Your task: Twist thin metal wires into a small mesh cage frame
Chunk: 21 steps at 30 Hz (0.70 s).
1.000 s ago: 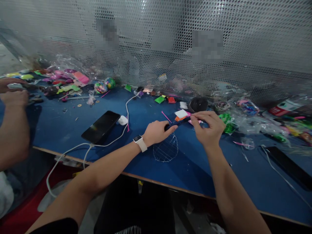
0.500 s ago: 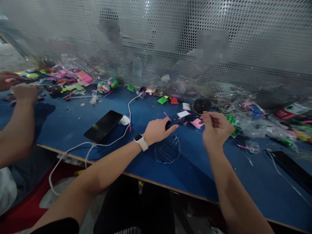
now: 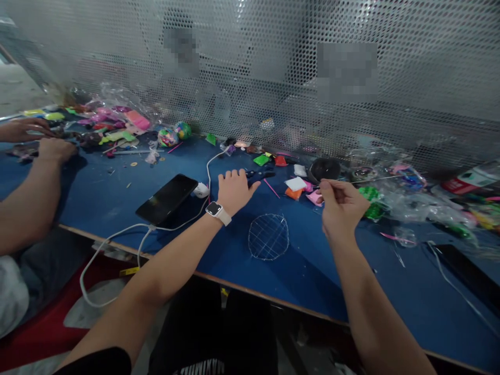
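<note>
My left hand is stretched over the blue table with its fingers spread, and a pale-strapped watch is on that wrist. Just past its fingertips lie dark-handled pliers, partly hidden by the hand. On the right, my right hand is raised and closed in a pinch on a thin wire, whose free length sticks out to the right. Between my forearms a rounded wire mesh lies flat on the table. Small white and orange packets sit left of my right hand.
A phone with a white cable lies to the left. Another person's hands work at far left. Colourful packets, a black bowl and plastic wrapping line the perforated metal panel. Another phone lies right.
My left hand has let go of the pliers, drawn back left and opened. The pliers now lie on the table farther back. My right hand keeps its pinch, nearly in place.
</note>
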Each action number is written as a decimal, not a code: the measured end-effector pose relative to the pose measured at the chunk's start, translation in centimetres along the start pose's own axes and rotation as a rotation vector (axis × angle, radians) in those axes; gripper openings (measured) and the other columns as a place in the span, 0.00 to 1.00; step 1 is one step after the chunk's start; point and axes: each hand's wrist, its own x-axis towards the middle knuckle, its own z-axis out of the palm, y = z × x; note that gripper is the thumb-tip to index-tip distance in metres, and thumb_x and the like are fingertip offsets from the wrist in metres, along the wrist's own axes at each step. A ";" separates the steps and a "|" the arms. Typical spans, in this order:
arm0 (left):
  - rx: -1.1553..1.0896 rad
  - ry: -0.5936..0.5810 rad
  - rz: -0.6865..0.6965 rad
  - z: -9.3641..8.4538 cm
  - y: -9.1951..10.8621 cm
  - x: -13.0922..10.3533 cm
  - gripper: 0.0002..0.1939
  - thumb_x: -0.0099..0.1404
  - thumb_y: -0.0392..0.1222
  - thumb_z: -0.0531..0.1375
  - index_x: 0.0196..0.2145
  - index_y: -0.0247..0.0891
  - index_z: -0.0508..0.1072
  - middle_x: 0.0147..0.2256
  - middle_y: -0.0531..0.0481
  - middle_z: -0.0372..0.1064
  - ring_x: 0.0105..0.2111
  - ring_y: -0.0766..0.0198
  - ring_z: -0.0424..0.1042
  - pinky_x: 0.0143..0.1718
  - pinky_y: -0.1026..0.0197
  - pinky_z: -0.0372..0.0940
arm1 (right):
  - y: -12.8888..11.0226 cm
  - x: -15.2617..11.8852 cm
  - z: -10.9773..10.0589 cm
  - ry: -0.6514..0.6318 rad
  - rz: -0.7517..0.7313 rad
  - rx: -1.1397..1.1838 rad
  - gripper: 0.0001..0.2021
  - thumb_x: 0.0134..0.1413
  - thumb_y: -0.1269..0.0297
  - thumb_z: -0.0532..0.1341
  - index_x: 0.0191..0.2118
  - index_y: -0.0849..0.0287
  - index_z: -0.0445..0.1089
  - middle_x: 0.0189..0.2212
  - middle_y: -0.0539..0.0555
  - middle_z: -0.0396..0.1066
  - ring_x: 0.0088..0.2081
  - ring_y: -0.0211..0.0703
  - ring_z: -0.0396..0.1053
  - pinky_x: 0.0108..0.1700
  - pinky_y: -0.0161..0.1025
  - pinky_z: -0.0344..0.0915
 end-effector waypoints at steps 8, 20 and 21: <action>0.125 0.008 -0.154 2.2 -3.0 2.0 0.32 0.78 0.59 0.58 0.68 0.34 0.67 0.60 0.24 0.72 0.61 0.32 0.69 0.63 0.40 0.58 | -0.2 -0.6 0.4 -0.104 0.024 -0.016 0.12 0.63 0.49 0.75 0.41 0.52 0.84 0.32 0.51 0.81 0.24 0.41 0.72 0.25 0.41 0.70; -0.030 -0.071 -0.178 0.9 -1.9 1.8 0.41 0.71 0.62 0.66 0.72 0.35 0.64 0.67 0.22 0.63 0.58 0.31 0.73 0.51 0.45 0.71 | -0.4 -1.1 0.7 -0.120 0.064 0.020 0.11 0.60 0.50 0.77 0.40 0.51 0.85 0.30 0.51 0.80 0.26 0.43 0.72 0.26 0.42 0.69; -0.031 -0.067 -0.176 0.8 -1.9 1.8 0.40 0.72 0.62 0.65 0.71 0.35 0.65 0.67 0.22 0.62 0.58 0.31 0.73 0.50 0.46 0.72 | -0.3 -1.1 0.8 -0.124 0.067 0.021 0.12 0.60 0.50 0.77 0.40 0.51 0.85 0.30 0.51 0.80 0.26 0.43 0.72 0.26 0.42 0.69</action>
